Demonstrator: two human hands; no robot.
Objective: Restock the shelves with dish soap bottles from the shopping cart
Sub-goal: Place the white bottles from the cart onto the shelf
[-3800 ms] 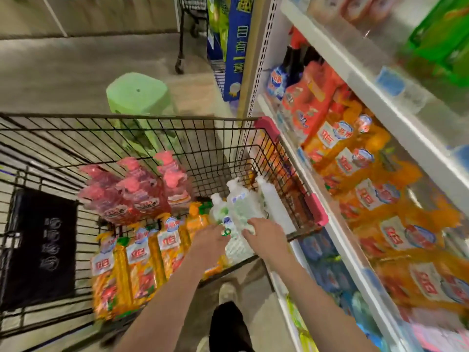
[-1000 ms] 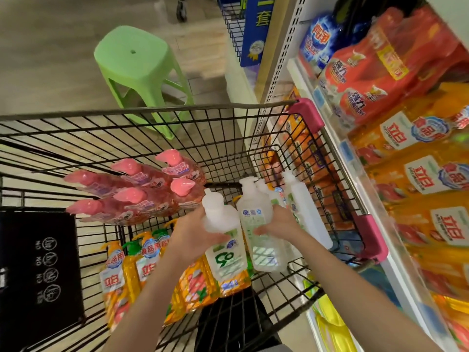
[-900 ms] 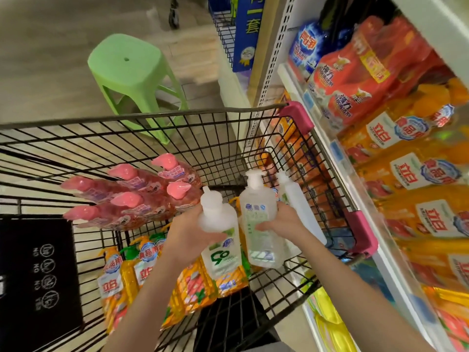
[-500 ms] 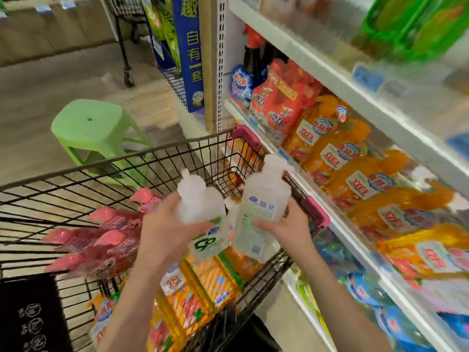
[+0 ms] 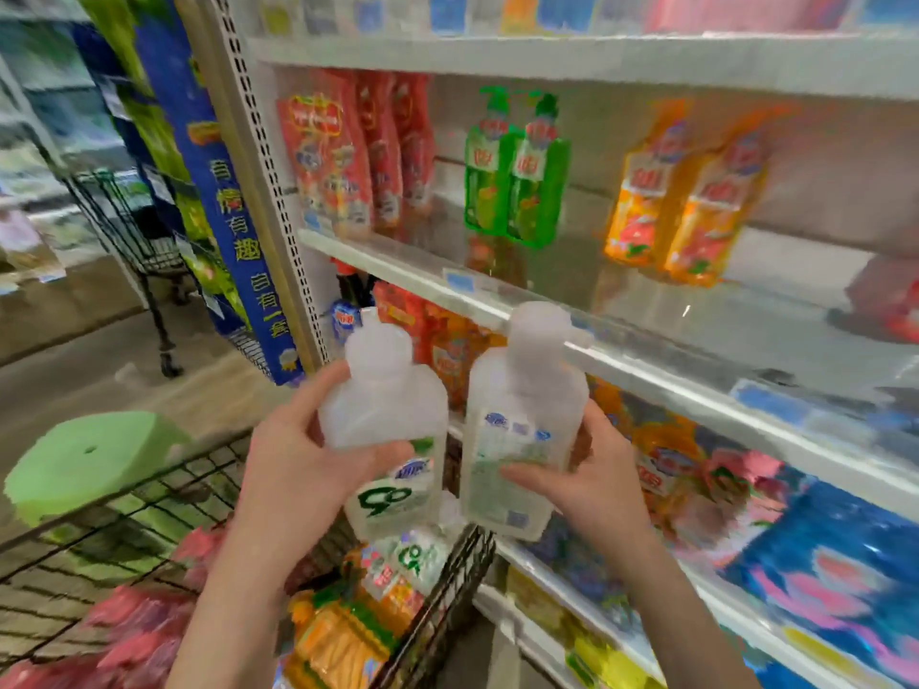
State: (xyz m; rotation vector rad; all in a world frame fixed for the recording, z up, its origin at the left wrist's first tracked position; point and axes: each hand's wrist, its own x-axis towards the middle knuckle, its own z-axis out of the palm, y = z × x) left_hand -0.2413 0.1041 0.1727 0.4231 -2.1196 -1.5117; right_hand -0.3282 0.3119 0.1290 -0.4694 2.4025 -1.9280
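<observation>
The left hand (image 5: 298, 469) is gripping a translucent white plastic dish soap bottle (image 5: 388, 430), fingers curled round it. Just right of it, the right hand (image 5: 592, 484) is clasping a second clear soap bottle (image 5: 522, 440) likewise, both above the black wire shopping cart (image 5: 462, 574). Keeping them upright while clearing the white shelf edge (image 5: 398, 271) ahead seems wise. Bare room is showing beyond the right hand, between green pump bottles (image 5: 517, 171) and orange bottles (image 5: 686, 201).
</observation>
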